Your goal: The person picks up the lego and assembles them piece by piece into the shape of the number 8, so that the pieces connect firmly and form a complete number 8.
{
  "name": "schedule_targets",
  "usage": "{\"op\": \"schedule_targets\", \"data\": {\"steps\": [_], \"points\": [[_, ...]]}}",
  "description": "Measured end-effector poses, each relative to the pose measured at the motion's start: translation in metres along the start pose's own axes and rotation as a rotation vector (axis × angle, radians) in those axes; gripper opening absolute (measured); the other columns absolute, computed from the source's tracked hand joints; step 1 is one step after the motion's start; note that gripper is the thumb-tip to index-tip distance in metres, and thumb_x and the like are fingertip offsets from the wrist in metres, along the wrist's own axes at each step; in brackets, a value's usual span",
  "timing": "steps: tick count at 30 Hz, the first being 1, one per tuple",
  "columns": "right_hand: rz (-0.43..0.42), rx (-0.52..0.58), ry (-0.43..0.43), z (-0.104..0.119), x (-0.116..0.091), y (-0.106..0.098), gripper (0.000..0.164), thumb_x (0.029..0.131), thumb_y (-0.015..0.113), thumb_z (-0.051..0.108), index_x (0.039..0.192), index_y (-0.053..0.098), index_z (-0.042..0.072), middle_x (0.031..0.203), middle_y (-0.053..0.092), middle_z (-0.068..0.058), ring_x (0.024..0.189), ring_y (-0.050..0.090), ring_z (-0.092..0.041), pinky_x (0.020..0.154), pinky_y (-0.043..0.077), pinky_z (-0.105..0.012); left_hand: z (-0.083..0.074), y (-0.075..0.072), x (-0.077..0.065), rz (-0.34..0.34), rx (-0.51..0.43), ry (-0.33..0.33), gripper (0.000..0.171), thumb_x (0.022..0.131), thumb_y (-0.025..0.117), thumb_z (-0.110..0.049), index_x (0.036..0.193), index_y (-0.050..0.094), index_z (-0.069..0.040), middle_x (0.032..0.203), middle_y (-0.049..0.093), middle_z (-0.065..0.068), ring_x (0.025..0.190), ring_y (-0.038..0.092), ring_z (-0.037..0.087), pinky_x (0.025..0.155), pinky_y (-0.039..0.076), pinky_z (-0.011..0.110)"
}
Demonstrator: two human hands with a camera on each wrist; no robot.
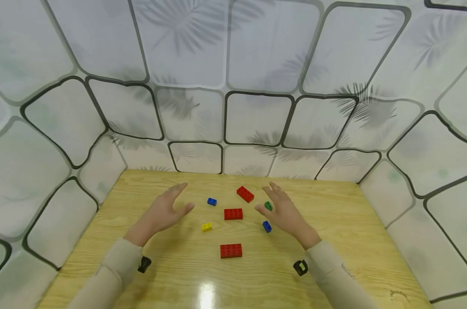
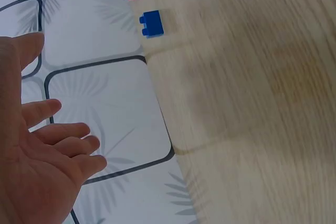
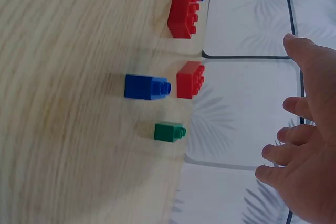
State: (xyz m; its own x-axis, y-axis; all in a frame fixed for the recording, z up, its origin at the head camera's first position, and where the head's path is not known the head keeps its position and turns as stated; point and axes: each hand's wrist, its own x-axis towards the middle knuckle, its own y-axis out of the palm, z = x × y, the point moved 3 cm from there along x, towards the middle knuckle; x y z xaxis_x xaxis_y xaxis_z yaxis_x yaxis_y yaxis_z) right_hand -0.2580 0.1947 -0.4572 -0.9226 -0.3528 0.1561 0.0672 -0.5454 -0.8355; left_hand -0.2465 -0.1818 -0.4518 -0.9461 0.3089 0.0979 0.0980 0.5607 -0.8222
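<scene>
Both hands hover above a wooden table, fingers spread and holding nothing. My left hand [image 1: 162,212] is left of the toy building bricks, nearest a small blue brick [image 1: 212,201] and a small yellow brick [image 1: 207,227]. On the other side, my right hand [image 1: 285,213] hangs over a green brick [image 1: 268,206] and a second blue brick [image 1: 267,226]; it partly covers the green one in the head view. Three larger red bricks lie between the hands: one tilted at the back [image 1: 245,194], a middle one [image 1: 233,214] and a front one [image 1: 231,251].
A pale patterned wall covering [image 1: 256,120] encloses the wooden tabletop [image 1: 187,274] at the back and both sides. Dark bands with small fittings [image 1: 301,268] sit at each wrist. Light glares off the table's front.
</scene>
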Motion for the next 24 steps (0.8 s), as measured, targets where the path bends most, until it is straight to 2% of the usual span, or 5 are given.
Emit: {"op": "schedule_targets", "data": {"steps": [5,9,12,17,24], "points": [[0.013,0.059,-0.019,0.003,-0.005,0.008,0.077,0.103,0.067,0.048,0.162,0.039,0.009,0.171,0.030,-0.022,0.155,0.033,-0.048,0.117,0.038,-0.067,-0.004,0.011,0.000,-0.025,-0.009,0.029,0.076,0.104,0.066,-0.041,0.164,0.034,-0.006,0.158,0.048,0.027,0.138,0.055,0.049,0.112,0.046,0.063],[0.000,0.096,-0.049,0.007,-0.009,0.013,0.074,0.102,0.070,0.040,0.161,0.041,0.006,0.168,0.037,-0.021,0.154,0.037,-0.043,0.117,0.041,-0.061,-0.007,0.018,0.000,-0.069,-0.017,0.073,0.071,0.102,0.071,-0.034,0.160,0.042,-0.003,0.145,0.060,0.029,0.112,0.070,0.047,0.103,0.053,0.062],[-0.024,0.104,-0.088,0.010,-0.012,0.016,0.070,0.101,0.073,0.034,0.157,0.046,0.002,0.162,0.045,-0.022,0.151,0.043,-0.041,0.116,0.044,-0.057,-0.007,0.024,0.000,-0.104,-0.026,0.107,0.066,0.101,0.073,-0.029,0.155,0.049,-0.002,0.136,0.067,0.029,0.105,0.072,0.046,0.096,0.056,0.060],[-0.043,0.107,-0.142,0.014,-0.017,0.022,0.065,0.100,0.075,0.030,0.152,0.052,-0.001,0.153,0.056,-0.022,0.142,0.055,-0.040,0.112,0.048,-0.054,-0.007,0.032,-0.001,-0.106,-0.066,0.109,0.060,0.099,0.075,-0.026,0.150,0.055,-0.001,0.127,0.072,0.027,0.113,0.072,0.041,0.094,0.059,0.055],[0.033,0.193,-0.081,0.013,-0.027,0.034,0.059,0.100,0.074,0.039,0.149,0.060,0.008,0.148,0.064,-0.013,0.136,0.062,-0.034,0.108,0.053,-0.052,-0.007,0.041,-0.003,-0.065,-0.134,0.046,0.049,0.098,0.077,-0.023,0.140,0.065,-0.002,0.119,0.075,0.021,0.103,0.073,0.032,0.090,0.060,0.050]]}}
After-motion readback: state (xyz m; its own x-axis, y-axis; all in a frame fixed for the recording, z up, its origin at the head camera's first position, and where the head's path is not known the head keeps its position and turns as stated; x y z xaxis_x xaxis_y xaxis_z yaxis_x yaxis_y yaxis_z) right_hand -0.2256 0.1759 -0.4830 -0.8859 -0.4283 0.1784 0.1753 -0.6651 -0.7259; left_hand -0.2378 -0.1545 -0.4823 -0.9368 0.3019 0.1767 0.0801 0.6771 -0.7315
